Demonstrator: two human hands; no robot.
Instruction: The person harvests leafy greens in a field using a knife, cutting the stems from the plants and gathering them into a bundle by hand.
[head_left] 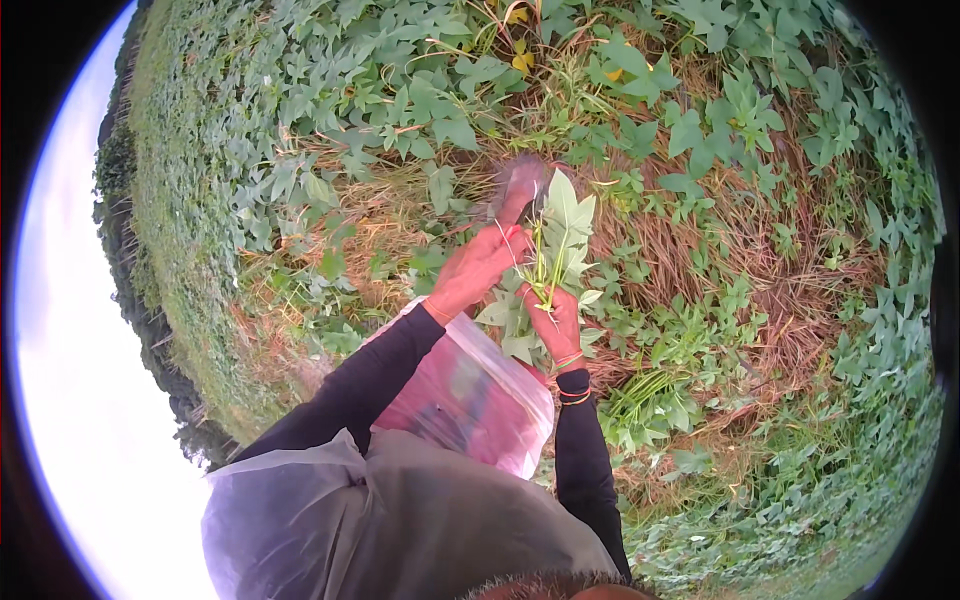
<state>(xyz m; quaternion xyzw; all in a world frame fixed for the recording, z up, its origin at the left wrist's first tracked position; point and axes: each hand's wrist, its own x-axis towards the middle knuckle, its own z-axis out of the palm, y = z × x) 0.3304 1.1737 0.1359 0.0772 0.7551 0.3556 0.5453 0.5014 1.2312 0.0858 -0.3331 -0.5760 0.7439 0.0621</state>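
Observation:
A small bunch of leafy green stems point(556, 250) is in my right hand point(552, 322), whose fingers are closed round its lower part. Its pale broad leaves point away from me. My left hand point(478, 268) is closed against the left side of the stems, thumb and fingers pressed together. A thin pale strand crosses its fingers and a small red bit shows at the fingertips; what it pinches is too small to tell. Several coloured rubber bands point(573, 390) circle my right wrist and cuff. Beyond my left hand is a blurred bare foot point(524, 188) with a dark strap.
Clear plastic sheeting point(430, 500) covers my front. Below my hands lies a pinkish, plastic-covered surface point(470, 395). Cut leafy stems point(650, 400) lie on the ground to the right. Dry straw point(690, 230) and low broad-leaved vines point(400, 100) surround me.

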